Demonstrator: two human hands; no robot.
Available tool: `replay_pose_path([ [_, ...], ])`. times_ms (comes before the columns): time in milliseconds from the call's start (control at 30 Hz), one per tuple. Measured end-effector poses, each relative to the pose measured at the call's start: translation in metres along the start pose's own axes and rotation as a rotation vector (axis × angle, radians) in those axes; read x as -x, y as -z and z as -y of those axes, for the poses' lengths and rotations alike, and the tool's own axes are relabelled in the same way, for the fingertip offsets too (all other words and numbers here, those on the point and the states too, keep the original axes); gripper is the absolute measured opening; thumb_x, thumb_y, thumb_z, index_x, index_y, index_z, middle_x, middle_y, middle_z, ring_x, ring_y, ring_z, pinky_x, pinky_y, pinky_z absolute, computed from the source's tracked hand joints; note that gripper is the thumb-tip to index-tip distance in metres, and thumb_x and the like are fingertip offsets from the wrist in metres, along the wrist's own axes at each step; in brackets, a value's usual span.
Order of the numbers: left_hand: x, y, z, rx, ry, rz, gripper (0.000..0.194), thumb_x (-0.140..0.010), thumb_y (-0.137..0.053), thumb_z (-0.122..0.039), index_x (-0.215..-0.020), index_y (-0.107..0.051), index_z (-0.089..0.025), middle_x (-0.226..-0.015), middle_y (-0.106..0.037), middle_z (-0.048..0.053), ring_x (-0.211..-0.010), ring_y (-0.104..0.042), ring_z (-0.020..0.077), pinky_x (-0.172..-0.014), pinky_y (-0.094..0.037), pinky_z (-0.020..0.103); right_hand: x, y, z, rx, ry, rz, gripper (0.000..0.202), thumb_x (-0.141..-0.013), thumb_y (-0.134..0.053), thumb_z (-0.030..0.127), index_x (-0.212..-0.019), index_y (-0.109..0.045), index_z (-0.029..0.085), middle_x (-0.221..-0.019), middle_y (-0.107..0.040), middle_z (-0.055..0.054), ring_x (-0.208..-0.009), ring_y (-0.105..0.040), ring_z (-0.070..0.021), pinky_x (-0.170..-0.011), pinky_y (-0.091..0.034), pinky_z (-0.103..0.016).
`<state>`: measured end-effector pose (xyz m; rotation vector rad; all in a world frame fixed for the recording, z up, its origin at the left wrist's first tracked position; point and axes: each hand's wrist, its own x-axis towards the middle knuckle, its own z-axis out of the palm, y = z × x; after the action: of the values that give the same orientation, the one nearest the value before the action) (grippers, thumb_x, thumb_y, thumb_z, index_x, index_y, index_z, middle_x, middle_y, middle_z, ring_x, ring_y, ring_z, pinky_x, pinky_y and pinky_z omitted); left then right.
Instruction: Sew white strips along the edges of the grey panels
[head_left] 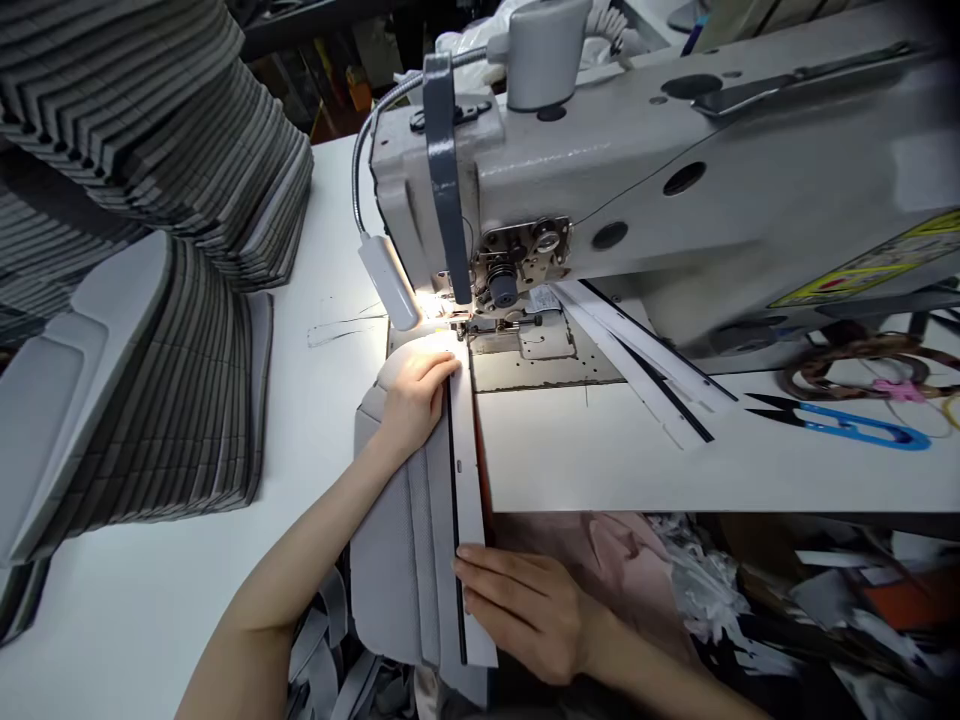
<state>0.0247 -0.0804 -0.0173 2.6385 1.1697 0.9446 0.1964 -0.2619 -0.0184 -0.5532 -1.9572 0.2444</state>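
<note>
- I see the left hand point(415, 400) pressing the grey panel point(382, 560) just before the presser foot point(460, 328); sliding forward could catch fingertips
- White strip point(471, 470) lies along the panel's right side; uneven pressure could skew it
- Right hand point(529, 610) rests on the strip, thumb hidden; I can't tell whether either hand pinches

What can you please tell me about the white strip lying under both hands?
The white strip is long, narrow and flat, perhaps stiff plastic, with a black band along its left side and a small slot-like mark. It lies lengthwise along the grey padded piece, its far end at the stitching area of the sewing machine. The left hand's fingertips reach its far part; the right hand has its fingers on the near part.
</note>
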Motion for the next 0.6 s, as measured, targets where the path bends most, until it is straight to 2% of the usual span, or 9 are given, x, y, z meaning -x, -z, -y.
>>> replay_pose_path([
  [100,0.0,-0.001,-0.002,-0.006,-0.04,0.054,0.034,-0.094,-0.041,-0.008,-0.117,-0.064,-0.016,-0.123,-0.07,0.009,-0.11,-0.063,0.0245,-0.099,-0.053,0.046,0.007,-0.007,-0.007,-0.009,-0.025,0.014,0.015,-0.089,-0.056,0.003,-0.091,-0.071,0.004,-0.096,-0.077,-0.016,-0.112,-0.069,-0.0242,-0.095,-0.061,-0.03],
  [233,-0.002,-0.003,-0.005,-0.011,-0.024,0.063,0.03,-0.095,-0.046,-0.015,-0.119,-0.064,-0.017,-0.123,-0.07,0.01,-0.107,-0.062,0.0243,-0.097,-0.054,0.045,0.013,-0.003,-0.011,-0.028,-0.078,0.056,0.014,-0.088,-0.059,0.002,-0.095,-0.071,0.006,-0.099,-0.077,-0.013,-0.113,-0.069,-0.0227,-0.095,-0.061,-0.03],
  [367,-0.003,-0.003,-0.007,-0.011,-0.03,0.082,0.025,-0.097,-0.045,-0.017,-0.114,-0.064,-0.017,-0.126,-0.069,0.01,-0.107,-0.061,0.0242,-0.096,-0.054,0.045,0.012,0.0,-0.011,-0.062,-0.101,0.086,0.018,-0.09,-0.055,0.003,-0.096,-0.071,0.01,-0.098,-0.077,-0.011,-0.109,-0.07,-0.021,-0.092,-0.063,-0.029],
  [500,-0.003,-0.003,-0.006,-0.029,-0.022,0.118,0.022,-0.097,-0.044,-0.017,-0.107,-0.064,-0.018,-0.131,-0.067,0.009,-0.105,-0.06,0.0242,-0.096,-0.053,0.045,0.01,0.0,-0.01,-0.094,-0.099,0.061,0.019,-0.089,-0.054,0.003,-0.093,-0.07,0.012,-0.093,-0.076,-0.009,-0.104,-0.07,-0.0192,-0.088,-0.063,-0.028],
  [567,-0.004,-0.003,-0.006,-0.038,-0.019,0.139,0.022,-0.097,-0.043,-0.018,-0.107,-0.063,-0.018,-0.133,-0.066,0.009,-0.105,-0.06,0.0244,-0.095,-0.052,0.045,0.01,0.001,-0.007,-0.066,-0.201,0.059,0.014,-0.087,-0.056,0.005,-0.087,-0.066,0.014,-0.084,-0.073,-0.007,-0.09,-0.07,-0.0188,-0.079,-0.063,-0.029],
  [600,-0.004,-0.003,-0.006,-0.043,-0.017,0.15,0.022,-0.097,-0.043,-0.018,-0.107,-0.062,-0.018,-0.133,-0.066,0.009,-0.105,-0.06,0.0246,-0.095,-0.052,0.045,0.01,0.002,-0.004,-0.012,-0.304,0.082,0.011,-0.085,-0.057,0.007,-0.083,-0.064,0.015,-0.079,-0.069,-0.006,-0.082,-0.068,-0.0187,-0.071,-0.062,-0.03],
])
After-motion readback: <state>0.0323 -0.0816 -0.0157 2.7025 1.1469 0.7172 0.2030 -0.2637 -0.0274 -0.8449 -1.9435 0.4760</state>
